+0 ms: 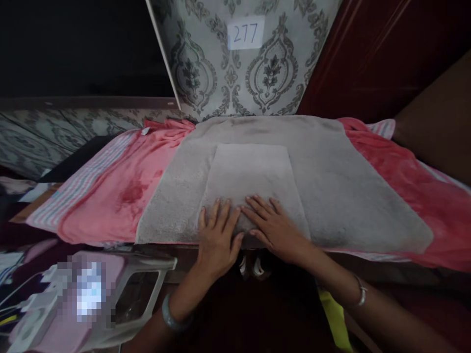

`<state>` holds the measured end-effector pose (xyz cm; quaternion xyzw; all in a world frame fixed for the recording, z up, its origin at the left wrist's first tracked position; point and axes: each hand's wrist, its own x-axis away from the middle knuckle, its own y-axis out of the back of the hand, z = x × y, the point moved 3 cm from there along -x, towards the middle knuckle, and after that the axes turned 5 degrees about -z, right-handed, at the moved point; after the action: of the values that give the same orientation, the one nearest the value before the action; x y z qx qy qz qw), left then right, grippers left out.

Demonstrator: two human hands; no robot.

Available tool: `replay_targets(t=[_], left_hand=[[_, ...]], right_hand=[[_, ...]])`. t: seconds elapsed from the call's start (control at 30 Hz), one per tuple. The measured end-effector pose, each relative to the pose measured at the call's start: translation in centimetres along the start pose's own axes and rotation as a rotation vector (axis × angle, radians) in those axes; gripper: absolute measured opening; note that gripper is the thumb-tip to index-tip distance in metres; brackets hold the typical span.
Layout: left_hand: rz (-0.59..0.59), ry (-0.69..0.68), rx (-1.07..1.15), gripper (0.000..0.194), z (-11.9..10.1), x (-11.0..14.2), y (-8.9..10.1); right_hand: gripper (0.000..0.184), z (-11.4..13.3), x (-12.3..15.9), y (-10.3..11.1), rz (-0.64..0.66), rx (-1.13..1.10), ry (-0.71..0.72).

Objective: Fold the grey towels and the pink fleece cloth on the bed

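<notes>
A small folded grey cloth point(253, 169), like a towel, lies on a larger grey plush cloth point(342, 196) that is spread flat. My left hand point(217, 240) rests on the near left part of the folded cloth, fingers spread and pointing away from me. Close beside it, my right hand point(274, 228) lies flat on the near edge of the same cloth, its fingers angled to the left. Both palms face down and neither hand grips anything. Under the grey cloth, a pink plush blanket point(117, 191) shows on both sides.
A striped cloth point(84, 166) peeks out along the blanket's left side. Behind stand a patterned wall with a paper marked 277 point(246, 32), a dark screen point(81, 49) and a dark red panel point(368, 54). At lower left are a white plastic stool point(158, 289) and a power strip point(33, 318).
</notes>
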<state>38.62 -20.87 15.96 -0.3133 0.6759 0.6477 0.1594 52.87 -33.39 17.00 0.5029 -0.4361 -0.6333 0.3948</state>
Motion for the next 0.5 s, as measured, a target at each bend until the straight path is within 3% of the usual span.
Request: replay_targets(t=[0.2, 0.37, 0.5], left_hand=[[0.071, -0.059, -0.072, 0.061, -1.0, 0.3, -2.8], [0.069, -0.064, -0.096, 0.064, -0.6, 0.6, -2.6], [0.075, -0.050, -0.113, 0.065, -0.9, 0.7, -2.7]], right_hand=[[0.057, -1.0, 0.5, -1.0, -0.029, 0.054, -0.152], [0.058, -5.8, 1.1, -1.2, -0.030, 0.017, -0.279], [0.058, -8.7, 2.4, -1.7, -0.112, -0.004, -0.383]])
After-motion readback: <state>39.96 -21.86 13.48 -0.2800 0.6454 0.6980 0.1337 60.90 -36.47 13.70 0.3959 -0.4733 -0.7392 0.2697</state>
